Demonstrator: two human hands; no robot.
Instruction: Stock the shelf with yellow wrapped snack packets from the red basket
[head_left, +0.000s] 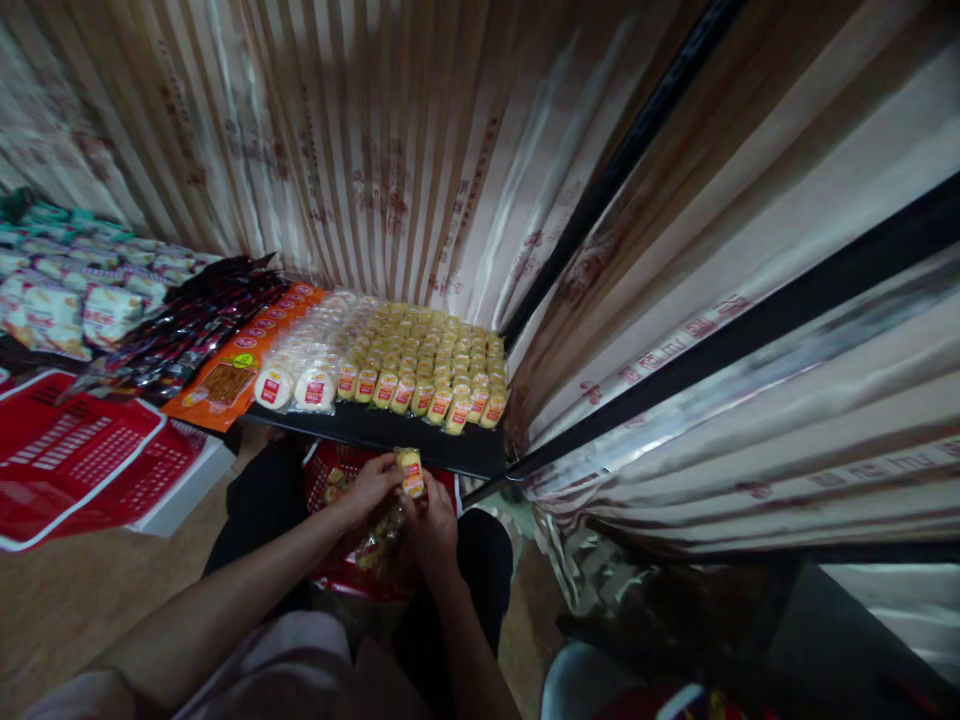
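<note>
Between my two hands is a small wrapped snack cake [412,473], yellow with a red and white label. The fingertips of my left hand [373,482] pinch its upper left side. My right hand [435,522] grips it from the lower right. Below the hands, between my knees, a red basket [315,467] holds more of these wrapped snacks. Just beyond, rows of matching yellow snack cakes [424,375] stand packed on the black shelf [375,430], labels facing me.
Left of the cakes lie round white wrapped crackers [296,375], orange snack packets [240,360], dark packets [199,320] and white bags [82,290]. A red basket [82,450] stands at the left. Printed sheeting [420,160] hangs behind, with black frame bars [622,160] at the right.
</note>
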